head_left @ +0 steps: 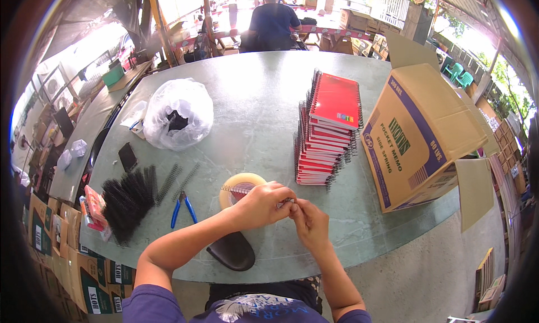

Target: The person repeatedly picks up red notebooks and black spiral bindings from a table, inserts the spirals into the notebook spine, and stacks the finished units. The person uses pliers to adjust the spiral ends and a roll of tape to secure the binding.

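My left hand [264, 205] is closed around a thin wire spiral coil [231, 187], whose free end sticks out to the left over a roll of tape [224, 198]. Something red shows under the coil, mostly covered by the hand. Fingertips of my right hand [310, 222] pinch together against the left fingers; what they grip is too small and covered to tell. Left of my forearm lie blue-handled pliers [184, 209]. A black oval case [233, 252] rests below my left wrist. Beyond my hands rises a tall stack of red spiral notebooks [331, 129].
A heap of black spiral coils [128, 202] lies left, beside red-and-white packs [94, 206]. Farther back are a dark phone-like object [128, 157] and a white plastic bag [193, 107]. An open cardboard box [407, 137] stands right. A person [274, 25] sits beyond the table [247, 132].
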Demonstrator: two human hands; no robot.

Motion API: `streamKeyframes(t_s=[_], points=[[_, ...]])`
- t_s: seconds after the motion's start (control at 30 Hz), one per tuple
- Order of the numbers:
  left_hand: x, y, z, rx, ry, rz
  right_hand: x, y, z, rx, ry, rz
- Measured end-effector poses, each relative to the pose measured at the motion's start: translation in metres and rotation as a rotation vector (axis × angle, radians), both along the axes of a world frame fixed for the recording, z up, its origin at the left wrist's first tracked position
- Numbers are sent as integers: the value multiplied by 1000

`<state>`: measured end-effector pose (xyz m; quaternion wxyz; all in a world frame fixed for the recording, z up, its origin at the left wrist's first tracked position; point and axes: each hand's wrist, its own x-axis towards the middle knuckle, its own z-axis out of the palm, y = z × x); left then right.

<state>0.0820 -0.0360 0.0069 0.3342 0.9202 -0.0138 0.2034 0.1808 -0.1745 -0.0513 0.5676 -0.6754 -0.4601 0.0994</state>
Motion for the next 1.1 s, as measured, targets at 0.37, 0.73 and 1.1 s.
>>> streamKeyframes(t_s=[0.37,0.73,1.1], points=[[20,-40,77,258,54,131,46,-47,25,225,41,51],[58,-66,168,44,-458,327,102,-71,143,516,638,193],[119,-61,162,194,-94,323,132,-240,-24,-400,-219,-105]])
